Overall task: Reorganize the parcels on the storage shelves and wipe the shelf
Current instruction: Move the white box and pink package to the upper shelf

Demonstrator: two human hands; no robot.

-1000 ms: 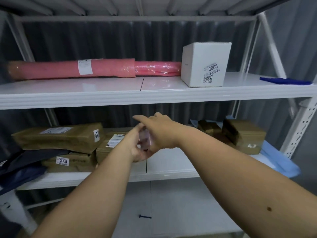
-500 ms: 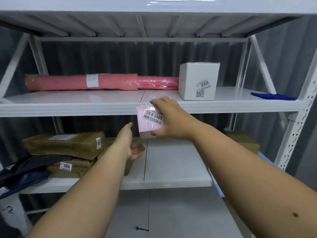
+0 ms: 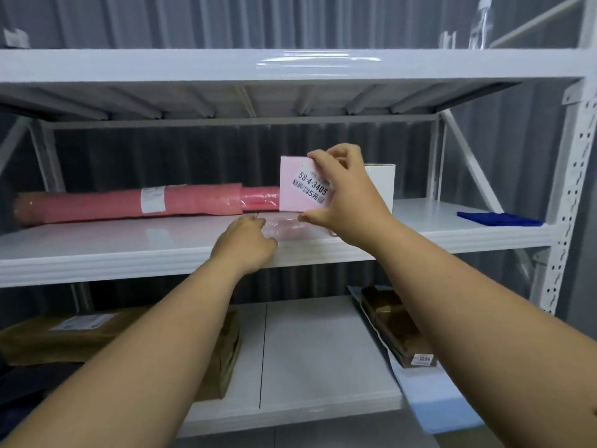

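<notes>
Frame centre, above middle shelf (image 3: pixel 97 250) — right hand (image 3: pixel 347 197) pinches pink parcel (image 3: pixel 295 185) by top and bottom edges; looks light, stiff. Left hand (image 3: pixel 247 242) fingers curled under — grip unclear.

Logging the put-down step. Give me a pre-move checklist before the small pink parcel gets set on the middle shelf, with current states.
1. Right hand grip on the small pink labelled parcel: ok, fingers on top edge, thumb below.
2. Landing spot on the white metal middle shelf: ok, bare surface below the parcel.
3. Left hand out of the way: not ok, it rests at the shelf edge beside the spot.
4. Gap to the long pink wrapped roll: cannot tell.
5. White cardboard box clearance: cannot tell, hand hides it.
</notes>
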